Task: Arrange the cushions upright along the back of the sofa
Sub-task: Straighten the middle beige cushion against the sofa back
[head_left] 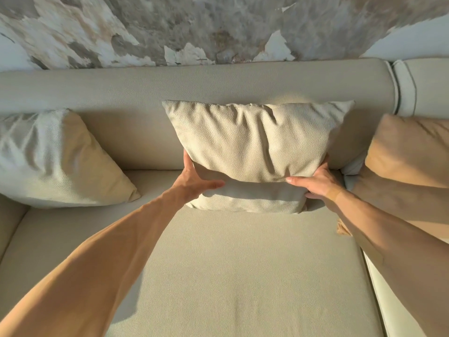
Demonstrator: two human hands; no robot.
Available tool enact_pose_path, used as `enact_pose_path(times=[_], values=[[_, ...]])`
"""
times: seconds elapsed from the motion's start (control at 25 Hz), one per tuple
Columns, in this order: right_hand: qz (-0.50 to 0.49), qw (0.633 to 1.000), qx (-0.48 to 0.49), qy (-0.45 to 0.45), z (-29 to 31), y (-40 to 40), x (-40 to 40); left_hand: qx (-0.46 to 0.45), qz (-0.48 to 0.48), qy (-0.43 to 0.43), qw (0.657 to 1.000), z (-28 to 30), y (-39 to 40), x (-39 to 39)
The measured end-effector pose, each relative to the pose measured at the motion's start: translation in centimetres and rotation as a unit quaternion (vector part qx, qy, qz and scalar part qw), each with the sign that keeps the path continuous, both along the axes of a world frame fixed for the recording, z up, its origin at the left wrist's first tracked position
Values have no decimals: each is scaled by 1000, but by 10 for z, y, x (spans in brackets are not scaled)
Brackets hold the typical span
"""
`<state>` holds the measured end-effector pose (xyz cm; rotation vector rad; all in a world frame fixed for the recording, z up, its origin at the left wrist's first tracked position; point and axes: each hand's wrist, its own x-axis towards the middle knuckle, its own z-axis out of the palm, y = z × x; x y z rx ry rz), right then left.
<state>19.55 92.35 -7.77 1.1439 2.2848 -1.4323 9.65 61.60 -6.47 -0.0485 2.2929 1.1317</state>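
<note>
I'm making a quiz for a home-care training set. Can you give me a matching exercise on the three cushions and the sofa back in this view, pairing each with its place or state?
Column one:
1. middle cushion
2. left cushion
3. tan cushion
4. sofa back

Column two:
A. at the right edge of the view
B. runs below the patchy wall
C. held at its lower corners by the left hand and right hand
D. leaning alone, no hand on it

Pairs: 1-C, 2-D, 3-A, 4-B
</note>
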Motion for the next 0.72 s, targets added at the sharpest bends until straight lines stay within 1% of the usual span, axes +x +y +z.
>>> enact_pose_path(times=[0.2, 0.32, 0.4, 0.48, 0.6, 0.72], values=[[3, 999, -25, -19, 2, 6, -4, -2, 8, -13, 1000, 2, 6, 0], [8, 999, -1, -39, 5, 6, -10, 1, 20, -30, 999, 3, 14, -3], [6, 999, 7, -36, 10, 1, -12, -1, 20, -40, 999, 2, 15, -6], [10, 999, 19, -31, 9, -1, -12, 0, 18, -30, 999, 0, 15, -8], [30, 996, 71, -37, 4, 6, -9, 16, 34, -2, 999, -8, 10, -9], [23, 996, 80, -8, 5, 11, -4, 22, 39, 30, 999, -8, 6, -4]])
